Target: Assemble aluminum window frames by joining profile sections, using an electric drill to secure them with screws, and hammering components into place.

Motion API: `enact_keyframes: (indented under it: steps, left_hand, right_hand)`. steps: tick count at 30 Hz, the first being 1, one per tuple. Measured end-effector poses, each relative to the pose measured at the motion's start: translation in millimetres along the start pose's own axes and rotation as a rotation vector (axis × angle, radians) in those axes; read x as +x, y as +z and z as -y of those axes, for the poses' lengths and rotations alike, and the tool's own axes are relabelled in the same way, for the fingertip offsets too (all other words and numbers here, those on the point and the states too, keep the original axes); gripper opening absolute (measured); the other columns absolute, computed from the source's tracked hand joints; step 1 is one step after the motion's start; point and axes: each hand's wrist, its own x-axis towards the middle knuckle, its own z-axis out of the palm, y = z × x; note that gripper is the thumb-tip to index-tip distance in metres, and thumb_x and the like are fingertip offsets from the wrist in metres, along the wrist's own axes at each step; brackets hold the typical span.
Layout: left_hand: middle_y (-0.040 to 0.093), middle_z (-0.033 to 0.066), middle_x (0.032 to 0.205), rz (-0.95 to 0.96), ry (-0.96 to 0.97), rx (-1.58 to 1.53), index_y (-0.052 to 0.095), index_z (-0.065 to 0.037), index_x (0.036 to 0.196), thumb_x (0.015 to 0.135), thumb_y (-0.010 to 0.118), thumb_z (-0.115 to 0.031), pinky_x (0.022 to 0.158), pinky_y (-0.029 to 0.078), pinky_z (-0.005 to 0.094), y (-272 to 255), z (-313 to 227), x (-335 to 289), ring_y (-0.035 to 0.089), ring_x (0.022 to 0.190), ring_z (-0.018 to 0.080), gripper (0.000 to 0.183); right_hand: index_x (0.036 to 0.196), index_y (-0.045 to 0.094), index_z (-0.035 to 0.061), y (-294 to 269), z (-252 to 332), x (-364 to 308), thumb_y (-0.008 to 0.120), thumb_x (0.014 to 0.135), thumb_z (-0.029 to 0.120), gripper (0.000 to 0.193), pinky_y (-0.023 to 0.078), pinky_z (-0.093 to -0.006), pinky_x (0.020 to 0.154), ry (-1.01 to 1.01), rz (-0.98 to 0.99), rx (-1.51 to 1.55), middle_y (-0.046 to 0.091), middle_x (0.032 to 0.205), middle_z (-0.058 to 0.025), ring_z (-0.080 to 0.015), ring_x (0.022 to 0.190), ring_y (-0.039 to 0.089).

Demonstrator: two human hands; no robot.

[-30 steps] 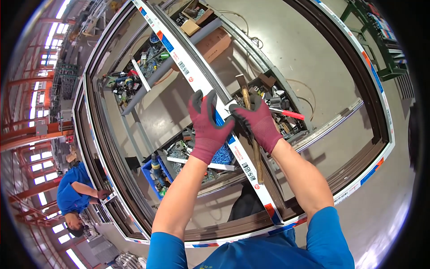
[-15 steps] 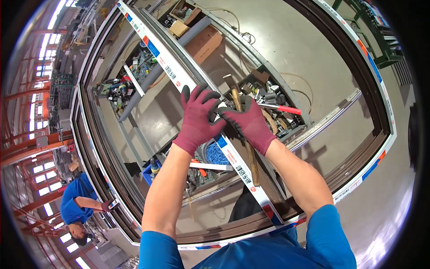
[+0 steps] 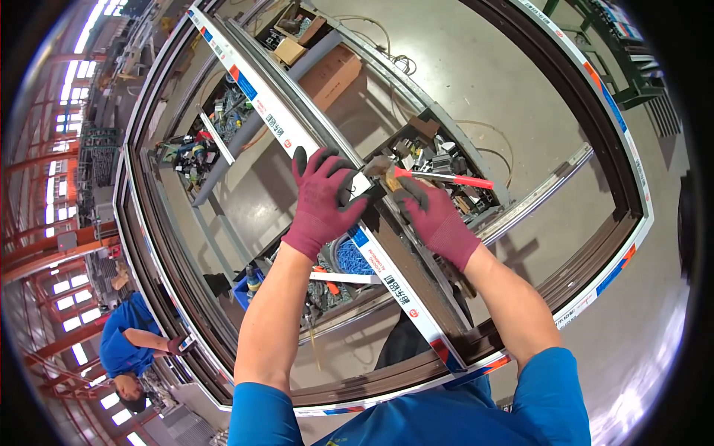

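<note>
Crossbar (image 3: pixel 273 123) in white film reaches the frame's (image 3: pixel 628 197) near edge, our left hand (image 3: pixel 325 197) resting half-curled fingers midway along, pinching anything or not we cannot tell, with a hammer (image 3: pixel 381 166) just rightward gripped by our right hand's (image 3: pixel 439 219) closed fingers.

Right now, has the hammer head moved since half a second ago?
Yes: the hammer head has shifted toward the wearer, farther from the brown cardboard box.
</note>
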Motion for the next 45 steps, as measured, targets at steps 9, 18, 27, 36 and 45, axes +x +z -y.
enact_keyframes:
  steps: [9,18,27,36,45]
  left_hand:
    - [0.066,0.0051,0.115,-0.013,0.008,0.025,0.073,-0.013,0.106,0.07,0.083,-0.032,0.125,0.015,0.0653,2.6,4.7,-4.2,0.053,0.133,0.0356,0.042]
    - [0.068,0.0068,0.114,-0.006,-0.013,0.059,0.074,-0.01,0.109,0.072,0.083,-0.029,0.125,0.02,0.0588,-3.1,3.9,-5.2,0.055,0.13,0.0338,0.043]
    - [0.067,0.0046,0.114,0.008,-0.008,0.051,0.072,-0.012,0.106,0.072,0.084,-0.033,0.125,0.016,0.0645,2.5,2.7,-1.2,0.053,0.132,0.0333,0.043]
    - [0.067,0.0059,0.116,0.003,-0.011,0.07,0.073,-0.012,0.109,0.073,0.083,-0.034,0.124,0.017,0.0631,1.2,5.3,-8.0,0.054,0.131,0.0333,0.043]
    - [0.07,0.0082,0.118,-0.001,-0.046,0.095,0.075,-0.009,0.11,0.074,0.084,-0.034,0.126,0.018,0.0596,-3.4,5.8,-13.6,0.055,0.133,0.0348,0.044]
  right_hand:
    - [0.113,0.067,-0.0027,6.5,18.5,-7.5,0.06,0.108,0.031,0.035,0.05,-0.0311,0.068,-0.097,-0.011,-0.002,0.067,0.083,-0.0054,-0.014,0.075,0.063]
    - [0.121,0.069,-0.0004,3.3,-8.4,0.9,0.061,0.107,0.022,0.028,0.045,-0.0275,0.064,0.115,0.033,0.08,0.061,0.083,0.0003,-0.0096,0.07,0.053]
    - [0.13,0.067,-0.0004,1.4,-30.1,1.1,0.057,0.106,0.026,0.037,0.055,-0.0406,0.083,0.148,-0.07,-0.031,0.075,0.109,-0.0231,-0.0275,0.091,0.072]
    - [0.112,0.067,0.0021,6.2,-12.0,-17.3,0.055,0.108,0.022,0.024,0.054,-0.0402,0.087,0.209,0.212,0.182,0.062,0.084,-0.0056,-0.0243,0.088,0.064]
    - [0.119,0.071,0.0037,-27.4,-17.1,-16.8,0.057,0.107,0.03,0.032,0.05,-0.0418,0.063,0.407,0.096,0.238,0.066,0.081,-0.0124,-0.0243,0.07,0.062]
